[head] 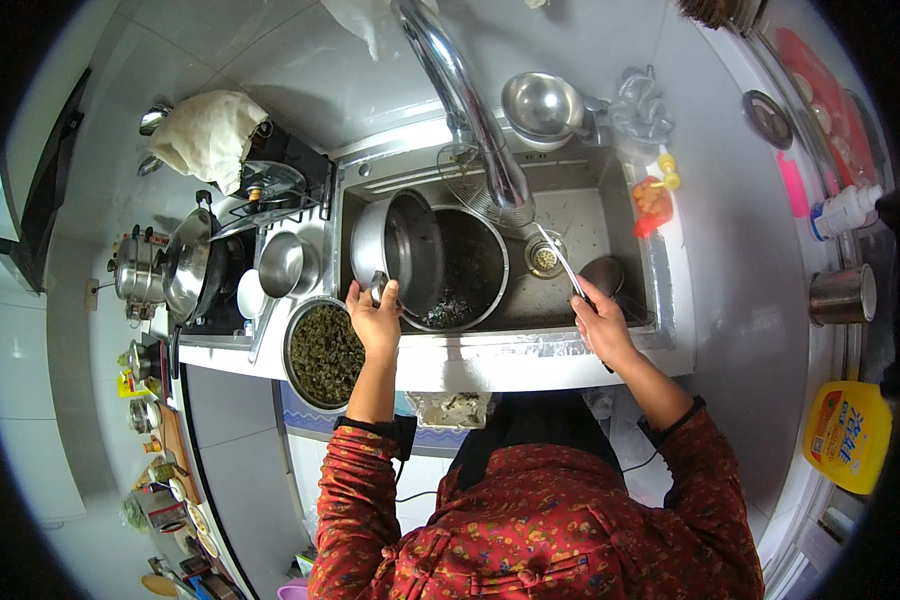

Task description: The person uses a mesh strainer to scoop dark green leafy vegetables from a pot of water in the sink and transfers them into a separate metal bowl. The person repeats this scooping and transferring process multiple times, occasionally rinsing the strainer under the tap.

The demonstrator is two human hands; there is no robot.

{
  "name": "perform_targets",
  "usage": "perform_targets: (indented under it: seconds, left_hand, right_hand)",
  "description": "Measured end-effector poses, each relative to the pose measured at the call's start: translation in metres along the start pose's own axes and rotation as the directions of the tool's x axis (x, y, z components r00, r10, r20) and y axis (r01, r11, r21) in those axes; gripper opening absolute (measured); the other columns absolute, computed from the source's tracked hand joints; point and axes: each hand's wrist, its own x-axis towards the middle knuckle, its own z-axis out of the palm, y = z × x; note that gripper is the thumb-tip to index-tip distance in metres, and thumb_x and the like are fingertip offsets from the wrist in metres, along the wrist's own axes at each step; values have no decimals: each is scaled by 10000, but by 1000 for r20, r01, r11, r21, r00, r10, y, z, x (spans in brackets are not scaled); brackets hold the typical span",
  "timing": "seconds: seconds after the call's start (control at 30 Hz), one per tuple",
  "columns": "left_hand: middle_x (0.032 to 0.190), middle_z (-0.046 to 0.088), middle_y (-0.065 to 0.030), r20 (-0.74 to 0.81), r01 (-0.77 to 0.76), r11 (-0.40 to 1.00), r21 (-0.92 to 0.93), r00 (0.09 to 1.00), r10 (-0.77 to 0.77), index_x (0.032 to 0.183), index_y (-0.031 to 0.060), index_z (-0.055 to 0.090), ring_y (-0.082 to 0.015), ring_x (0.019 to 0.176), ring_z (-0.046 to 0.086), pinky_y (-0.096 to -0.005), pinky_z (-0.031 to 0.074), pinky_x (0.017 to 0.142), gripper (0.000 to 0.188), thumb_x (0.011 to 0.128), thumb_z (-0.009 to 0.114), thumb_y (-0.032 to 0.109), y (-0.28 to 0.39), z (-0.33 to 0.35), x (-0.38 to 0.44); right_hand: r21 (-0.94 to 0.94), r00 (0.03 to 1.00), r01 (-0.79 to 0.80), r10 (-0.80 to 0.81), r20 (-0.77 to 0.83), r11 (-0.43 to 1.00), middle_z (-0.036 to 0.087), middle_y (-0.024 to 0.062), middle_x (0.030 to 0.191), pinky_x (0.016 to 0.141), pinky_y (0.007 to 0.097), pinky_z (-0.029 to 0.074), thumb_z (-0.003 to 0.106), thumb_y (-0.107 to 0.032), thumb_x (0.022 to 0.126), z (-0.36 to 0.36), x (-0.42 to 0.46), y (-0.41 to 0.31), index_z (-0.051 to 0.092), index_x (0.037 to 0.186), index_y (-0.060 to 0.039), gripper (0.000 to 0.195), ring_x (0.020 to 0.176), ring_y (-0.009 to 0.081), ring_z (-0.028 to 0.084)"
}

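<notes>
My left hand [376,321] grips the loop handle of a metal pot [371,244], which is tipped on its side over a large round basin [487,259] in the sink. Dark liquid with small bits near the front rim shows in the basin. My right hand [604,324] holds the long handle of a wire skimmer [465,178]. Its round mesh lies partly behind the chrome faucet [469,105], above the basin's back rim. Close to my left wrist, a round metal bowl [322,360] full of chopped dark green leaves stands at the counter's front edge.
The steel sink [581,217] has a drain strainer [544,255] and a dark round utensil [602,276] at its right. Metal bowls [541,105] stand behind it. Left are a small steel bowl [285,262] and a lidded wok [189,262]. A yellow jug [847,439] is far right.
</notes>
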Motion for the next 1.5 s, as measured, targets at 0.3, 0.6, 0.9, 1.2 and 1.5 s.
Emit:
perform_targets:
  seconds: [0.3,0.6,0.9,1.2,1.5]
  left_hand:
    - [1398,353,-245,103,107,994,22,989,-109,807,-29,675,-302,1123,546,-370,590,713,323,811,746,286,-33,32,-20]
    - [1101,593,-252,49,30,987,159,998,-38,789,-8,652,-354,1103,541,-449,469,904,332,824,733,312,-62,48,-8]
    - [824,508,-12,427,621,533,-575,783,-452,914,89,546,-207,852,596,-504,564,835,222,979,517,300,-26,-37,-6]
    - [889,570,-25,428,538,216,-815,809,-404,899,94,571,-236,981,586,-446,527,922,344,947,503,428,-19,-61,-1]
    - [952,599,-157,494,605,104,-790,727,-477,663,82,489,-404,1071,555,-494,560,879,417,942,541,387,-32,-59,-32]
  right_hand:
    - [20,997,-73,73,6,997,435,-40,624,439,218,352,546,-216,969,-1,-1,-4,415,1424,-129,482,512,50,394]
    - [-1,998,-55,55,-2,998,450,-35,614,437,222,343,549,-213,966,-1,-2,1,441,1409,-134,463,503,50,395]
    - [28,996,-83,83,10,996,417,-46,599,377,222,312,529,-214,972,-4,-1,-6,435,1412,-165,452,438,46,355]
    - [15,995,-90,91,-28,996,446,-40,589,377,217,312,553,-224,958,-8,7,-12,427,1414,-151,479,432,47,373]
    - [8,998,-59,59,-4,998,451,-31,599,364,217,306,537,-204,965,-2,12,-16,419,1420,-153,473,420,49,364]
